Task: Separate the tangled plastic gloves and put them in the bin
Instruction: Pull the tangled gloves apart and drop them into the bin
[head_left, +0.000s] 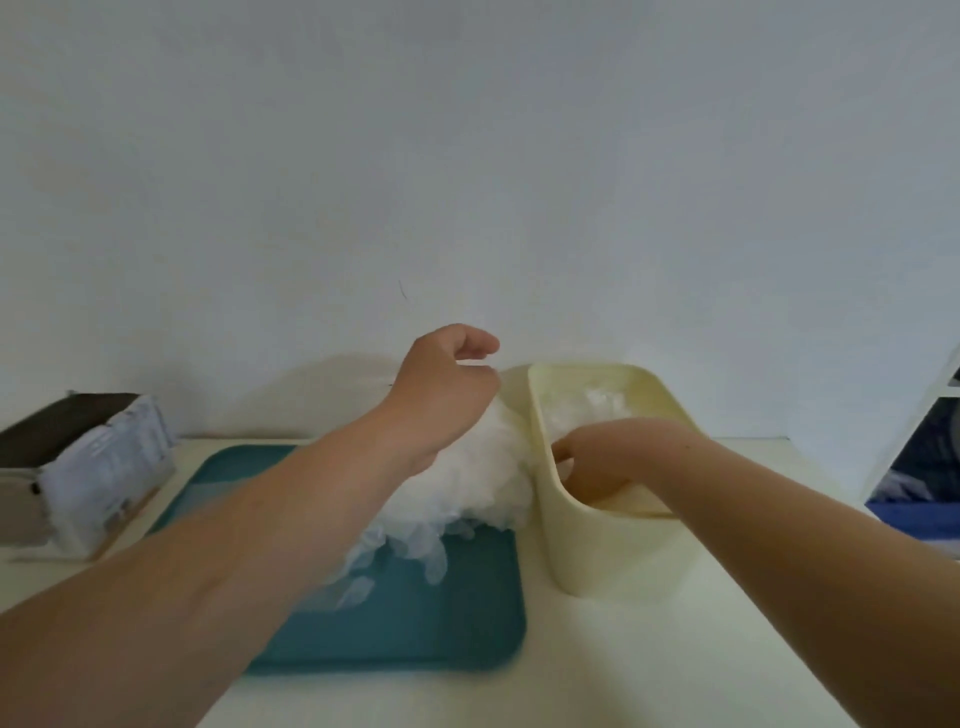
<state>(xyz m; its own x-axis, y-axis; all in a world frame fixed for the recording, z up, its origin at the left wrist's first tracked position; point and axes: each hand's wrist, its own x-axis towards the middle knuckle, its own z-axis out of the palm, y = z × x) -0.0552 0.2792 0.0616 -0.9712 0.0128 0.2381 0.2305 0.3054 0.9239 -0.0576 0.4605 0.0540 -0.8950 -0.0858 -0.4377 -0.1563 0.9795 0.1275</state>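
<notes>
A tangled clump of clear plastic gloves (483, 483) hangs above a teal tray (457, 623), its loose fingers trailing down to the tray. My left hand (441, 395) is raised over the clump with curled fingers and grips its top. My right hand (608, 457) reaches down inside the cream bin (597, 551), just right of the tray; its fingertips are hidden behind the bin's wall. More clear gloves (587, 410) lie inside the bin behind that hand.
A cardboard box (88, 473) with white packets stands at the left edge of the cream table (675, 675). A plain wall rises right behind. A white shelf with blue things (919, 499) is at the far right.
</notes>
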